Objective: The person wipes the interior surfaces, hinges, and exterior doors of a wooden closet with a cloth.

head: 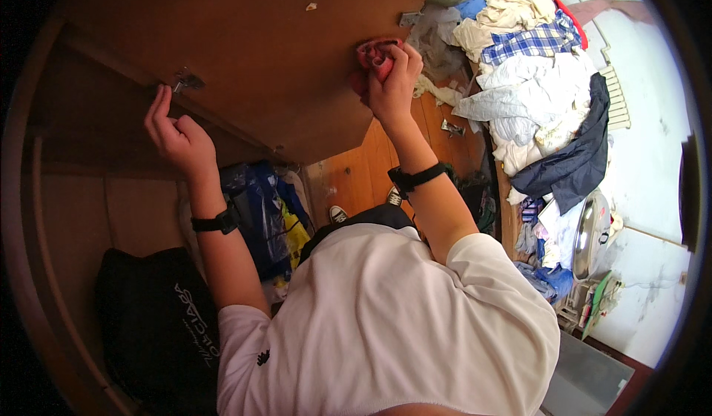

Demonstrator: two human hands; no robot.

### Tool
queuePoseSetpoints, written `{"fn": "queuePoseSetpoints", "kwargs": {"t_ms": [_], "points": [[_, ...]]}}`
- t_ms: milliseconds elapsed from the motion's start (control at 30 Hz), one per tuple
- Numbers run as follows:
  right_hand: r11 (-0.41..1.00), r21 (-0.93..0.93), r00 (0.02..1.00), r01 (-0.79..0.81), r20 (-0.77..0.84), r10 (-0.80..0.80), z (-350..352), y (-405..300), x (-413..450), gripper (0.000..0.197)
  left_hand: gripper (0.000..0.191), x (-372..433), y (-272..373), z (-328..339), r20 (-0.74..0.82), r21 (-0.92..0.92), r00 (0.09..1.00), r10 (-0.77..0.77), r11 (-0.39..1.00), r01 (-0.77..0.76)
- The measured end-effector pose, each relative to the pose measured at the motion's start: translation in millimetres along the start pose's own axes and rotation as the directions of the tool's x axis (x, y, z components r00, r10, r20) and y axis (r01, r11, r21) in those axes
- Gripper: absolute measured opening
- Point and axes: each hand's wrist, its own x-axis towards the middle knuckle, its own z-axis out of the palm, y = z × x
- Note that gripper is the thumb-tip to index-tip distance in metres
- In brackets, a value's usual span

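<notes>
My right hand (394, 85) grips a crumpled red cloth (375, 57), which rests against a brown wooden door panel (267, 43) near its edge. My left hand (183, 138) is raised at the panel's other side. Its fingertips are beside a metal hinge (189, 79), with the thumb bent apart from the fingers. I see nothing held in it, though whether the fingertips touch the hinge is unclear. Another metal fitting (410, 19) sits at the panel's far edge. Two small pale patches (311, 1) mark the panel.
Below the panel, a cabinet holds a black bag (158, 305) with writing and plastic-wrapped clothing (261, 216). To the right, piled clothes (534, 93) lie along a wooden edge, near a round metal lid (591, 235). A small wrapper (453, 128) lies on the wooden floor (356, 177).
</notes>
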Motion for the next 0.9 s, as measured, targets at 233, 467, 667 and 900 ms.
{"fn": "queuePoseSetpoints", "kwargs": {"t_ms": [233, 467, 667, 900], "points": [[0.967, 0.019, 0.962, 0.253, -0.112, -0.25, 2.4, -50.0, 36.2, 0.059, 0.053, 2.8, 9.7, 6.8, -0.098, 0.028, 0.995, 0.028, 0.999, -0.026], [0.915, -0.035, 0.887, 0.402, 0.262, -0.38, 38.7, -21.9, -33.2, 0.057, 0.05, 5.0, 11.3, -1.4, 0.023, -0.036, 0.999, -0.027, 0.999, 0.028], [0.837, 0.191, 0.848, 0.513, 0.038, -0.528, 20.3, -97.8, 62.1, 0.05, 0.049, 4.6, 11.8, -11.2, 0.074, -0.02, 0.997, -0.003, 1.0, 0.005], [0.696, -0.013, 0.685, 0.718, 0.192, -0.703, 63.7, -117.0, 9.2, 0.053, 0.047, 4.6, 5.7, -9.0, 0.027, -0.049, 0.999, 0.045, 0.998, -0.043]]}}
